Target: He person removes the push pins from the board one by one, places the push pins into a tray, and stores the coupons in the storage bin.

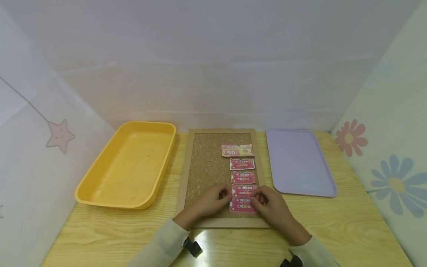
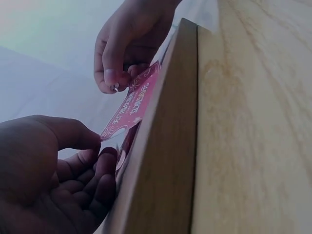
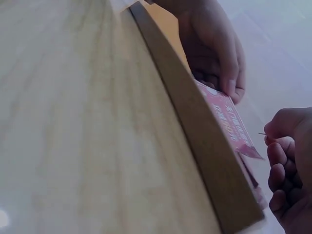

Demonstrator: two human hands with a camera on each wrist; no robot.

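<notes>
A cork board (image 1: pixel 207 159) with a wooden frame lies on the table. Near its lower edge, my left hand (image 1: pixel 210 200) pinches the left corner of the lowest red coupon (image 1: pixel 241 205). Between thumb and forefinger, my right hand (image 1: pixel 273 205) holds a pin (image 3: pixel 262 133) by that coupon's right end; its needle point shows in the right wrist view. Three more small red coupons, the middle one (image 1: pixel 242 178) among them, line up above it. At the top is a larger pink and yellow coupon (image 1: pixel 237 150). Small pin heads show on the upper coupons.
To the left stands a deep yellow tray (image 1: pixel 133 159). A flat lilac tray (image 1: pixel 300 163) lies right of the board. White cloth walls (image 1: pixel 213 89) surround the wooden table (image 1: pixel 347 218) at the back and sides.
</notes>
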